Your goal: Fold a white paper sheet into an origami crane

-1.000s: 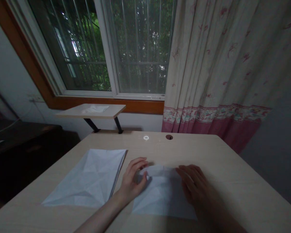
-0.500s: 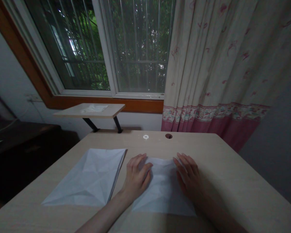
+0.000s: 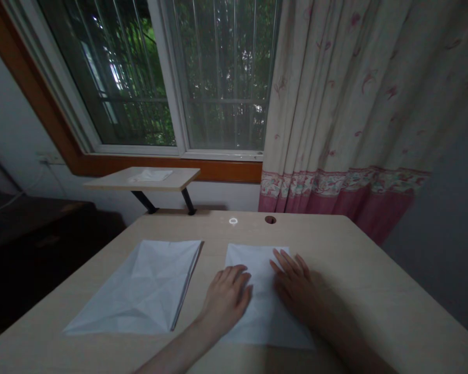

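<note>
Head view: a thin white sheet (image 3: 261, 306) lies flat, partly shadowed.

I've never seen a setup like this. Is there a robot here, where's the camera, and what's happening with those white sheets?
No robot: these are a person's bare hands, seen from a camera worn on that person's head. The left hand and right hand seem to rest on a white sheet, neither gripping it. On the table, further left, lies a creased white pile. Behind stands a small raised shelf.
</note>
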`<state>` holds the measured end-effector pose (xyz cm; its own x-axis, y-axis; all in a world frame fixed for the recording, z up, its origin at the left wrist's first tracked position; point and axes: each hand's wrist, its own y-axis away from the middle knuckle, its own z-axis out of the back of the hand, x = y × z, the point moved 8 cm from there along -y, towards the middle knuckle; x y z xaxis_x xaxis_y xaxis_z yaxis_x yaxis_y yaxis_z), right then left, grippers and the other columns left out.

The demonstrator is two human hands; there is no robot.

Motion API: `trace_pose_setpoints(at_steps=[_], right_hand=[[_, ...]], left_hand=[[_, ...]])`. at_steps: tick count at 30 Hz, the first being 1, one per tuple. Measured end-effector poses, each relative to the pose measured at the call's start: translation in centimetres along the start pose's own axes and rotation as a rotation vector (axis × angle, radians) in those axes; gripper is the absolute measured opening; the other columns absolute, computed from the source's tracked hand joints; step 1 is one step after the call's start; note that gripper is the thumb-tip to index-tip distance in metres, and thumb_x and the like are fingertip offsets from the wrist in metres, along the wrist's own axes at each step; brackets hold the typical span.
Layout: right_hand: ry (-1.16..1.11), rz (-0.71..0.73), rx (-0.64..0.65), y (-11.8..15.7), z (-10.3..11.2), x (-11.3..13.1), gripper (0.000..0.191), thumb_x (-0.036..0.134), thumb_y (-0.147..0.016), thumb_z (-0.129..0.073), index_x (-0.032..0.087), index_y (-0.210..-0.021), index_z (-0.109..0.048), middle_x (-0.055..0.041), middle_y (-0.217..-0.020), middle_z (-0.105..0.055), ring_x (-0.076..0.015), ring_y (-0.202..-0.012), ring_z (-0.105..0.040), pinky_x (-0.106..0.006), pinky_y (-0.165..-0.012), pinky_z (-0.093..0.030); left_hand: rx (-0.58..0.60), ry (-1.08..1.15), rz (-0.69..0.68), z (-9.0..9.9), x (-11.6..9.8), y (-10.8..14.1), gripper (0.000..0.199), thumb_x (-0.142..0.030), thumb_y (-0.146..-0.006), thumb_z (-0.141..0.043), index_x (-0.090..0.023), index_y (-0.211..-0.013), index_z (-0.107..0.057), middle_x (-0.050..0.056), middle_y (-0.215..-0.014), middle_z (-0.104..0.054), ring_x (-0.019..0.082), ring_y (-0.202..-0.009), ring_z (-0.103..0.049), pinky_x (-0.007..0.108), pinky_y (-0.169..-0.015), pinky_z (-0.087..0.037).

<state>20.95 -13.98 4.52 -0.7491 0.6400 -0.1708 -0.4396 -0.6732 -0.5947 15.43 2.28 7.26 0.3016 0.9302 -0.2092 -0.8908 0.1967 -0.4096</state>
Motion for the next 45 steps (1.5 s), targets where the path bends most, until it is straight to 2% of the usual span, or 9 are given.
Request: trace_pose_setpoints(at_steps=[3, 6, 12, 15, 20, 26, 30, 36, 45], right_hand=[[-0.002, -0.004, 0.031, 0.4, -0.7, -0.2, 0.044, 0.016, -0.095, -0.04, 0.021, -0.137, -0.051, -0.0085, -0.15, -0.045, -0.0255, -0.141, -0.034, -0.052, -0.117, -0.021], [-0.015, -0.03, 0.06, 0.9, -1.5, -0.4, 0.039, 0.021, -0.096, -0.043, 0.023, -0.132, -0.057, -0.0074, -0.144, -0.053, -0.027, -0.137, -0.041, -0.053, -0.116, -0.023], [-0.072, -0.092, 0.088, 1.1, -2.1, -0.6, 0.036, 0.025, -0.096, -0.045, 0.022, -0.129, -0.06, -0.0073, -0.132, -0.063, -0.0286, -0.127, -0.052, -0.055, -0.108, -0.036], [-0.108, -0.133, 0.086, 1.0, -1.9, -1.2, 0.033, 0.03, -0.097, -0.045, 0.023, -0.124, -0.064, -0.0073, -0.13, -0.065, -0.0286, -0.123, -0.056, -0.054, -0.104, -0.043], [-0.187, -0.224, 0.07, 1.3, -2.0, -3.0, 0.033, 0.034, -0.101, -0.042, 0.024, -0.122, -0.064, -0.0071, -0.12, -0.07, -0.0239, -0.113, -0.063, -0.046, -0.097, -0.051], [-0.104, -0.372, -0.054, 2.2, -3.1, -4.7, 0.045, 0.048, -0.099, -0.041, 0.02, -0.13, -0.057, -0.0123, -0.13, -0.062, -0.0306, -0.123, -0.055, -0.051, -0.101, -0.046], [-0.002, -0.44, -0.061, 2.9, -4.2, -5.0, 0.061, 0.06, -0.096, -0.039, 0.016, -0.137, -0.051, -0.0182, -0.131, -0.06, -0.0369, -0.125, -0.052, -0.056, -0.1, -0.043], [0.01, -0.426, -0.09, 3.0, -4.3, -4.7, 0.061, 0.056, -0.096, -0.038, 0.016, -0.142, -0.042, -0.0204, -0.127, -0.062, -0.0393, -0.119, -0.055, -0.06, -0.098, -0.04], [-0.127, -0.512, -0.073, 2.5, -3.8, -5.5, 0.068, 0.059, -0.092, -0.046, 0.018, -0.145, -0.034, -0.0185, -0.13, -0.059, -0.0361, -0.118, -0.056, -0.054, -0.099, -0.04]], left_hand=[[0.103, -0.005, 0.014, -1.1, -0.2, 0.2, 0.029, -0.033, -0.094, -0.054, -0.024, -0.12, -0.064, 0.006, -0.132, -0.062, 0.027, -0.117, -0.059, 0.046, -0.096, -0.05], [0.179, -0.035, 0.005, -2.0, -0.3, 0.5, 0.045, -0.048, -0.093, -0.055, -0.025, -0.131, -0.059, 0.007, -0.141, -0.056, 0.031, -0.128, -0.053, 0.05, -0.103, -0.047], [0.284, -0.018, -0.011, -3.5, 0.0, 0.9, 0.074, -0.071, -0.088, -0.045, -0.023, -0.144, -0.046, 0.011, -0.152, -0.04, 0.035, -0.14, -0.037, 0.053, -0.111, -0.039], [0.301, 0.009, -0.02, -3.6, 0.1, 0.9, 0.076, -0.07, -0.087, -0.048, -0.023, -0.147, -0.042, 0.011, -0.155, -0.034, 0.034, -0.143, -0.031, 0.053, -0.114, -0.036], [0.335, 0.007, -0.006, -3.2, 0.2, 0.7, 0.072, -0.06, -0.085, -0.06, -0.027, -0.147, -0.042, 0.01, -0.159, -0.025, 0.034, -0.146, -0.023, 0.057, -0.117, -0.026], [0.326, 0.018, 0.02, -3.0, 0.4, 0.6, 0.074, -0.051, -0.08, -0.068, -0.029, -0.146, -0.043, 0.009, -0.161, -0.019, 0.036, -0.147, -0.019, 0.058, -0.117, -0.024], [0.341, 0.046, 0.02, -3.3, 0.8, 0.6, 0.076, -0.051, -0.08, -0.069, -0.029, -0.147, -0.041, 0.009, -0.16, -0.021, 0.036, -0.147, -0.019, 0.058, -0.117, -0.024], [0.341, 0.058, 0.002, -3.5, 1.0, 0.7, 0.075, -0.054, -0.082, -0.067, -0.03, -0.148, -0.039, 0.011, -0.159, -0.023, 0.036, -0.146, -0.02, 0.059, -0.116, -0.024], [0.328, 0.062, -0.015, -3.6, 1.1, 0.7, 0.075, -0.057, -0.083, -0.065, -0.03, -0.148, -0.038, 0.011, -0.159, -0.023, 0.036, -0.146, -0.02, 0.059, -0.117, -0.022]])
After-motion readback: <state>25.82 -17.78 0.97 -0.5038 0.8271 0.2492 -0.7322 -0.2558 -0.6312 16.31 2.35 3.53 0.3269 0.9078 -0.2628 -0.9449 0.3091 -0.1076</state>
